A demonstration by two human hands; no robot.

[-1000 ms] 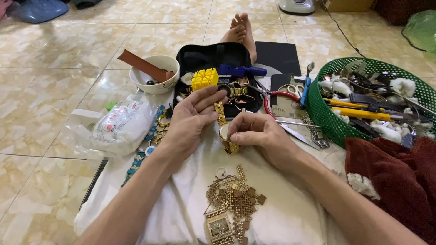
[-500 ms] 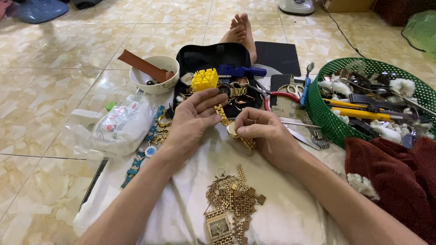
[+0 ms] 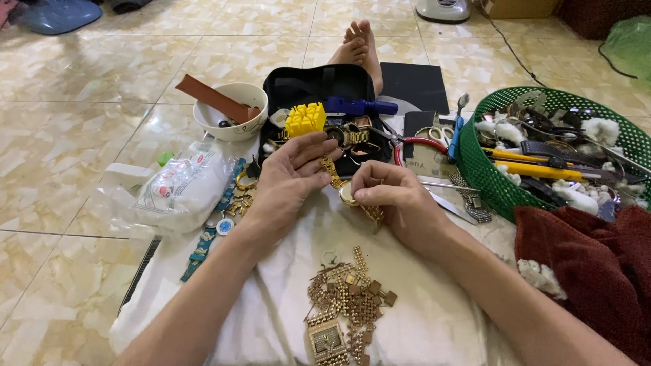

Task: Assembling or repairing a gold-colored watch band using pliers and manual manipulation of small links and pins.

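Fingertips point(image 3: 371, 196) of the right hand point(image 3: 400, 207) pinch the round face of a gold wristwatch point(image 3: 349, 193), curled tight round its edge. Over at nine o'clock of that, the left hand point(image 3: 285, 179) lies palm up, fingers loosely spread, with the gold band point(image 3: 332, 173) draped across them; it cradles rather than grips. So the watch sits dead centre, strung between both hands above the lap.

Risk, as I judge it: that band only rests on open fingers, so a tug from the right could slide it off into the heap of gold links point(image 3: 349, 305) at six o'clock, where loose pieces would be hard to sort out. A small pin dropping would likely vanish in the folds of the white cloth point(image 3: 420, 318).

Around them: yellow block point(image 3: 306, 118) and blue tool point(image 3: 359, 106) at twelve, resting on a black case point(image 3: 305, 85). White bowl point(image 3: 230, 112) with a brown strap at eleven. Plastic bag point(image 3: 180, 193) at nine. Red-handled scissors point(image 3: 424, 142) at two, green basket point(image 3: 488, 176) crammed with tools at three, dark red cloth point(image 3: 590, 264) at four.

Floor is glossy beige tile point(image 3: 68, 156); the person sits on it, bare feet point(image 3: 359, 44) stretched out at twelve.
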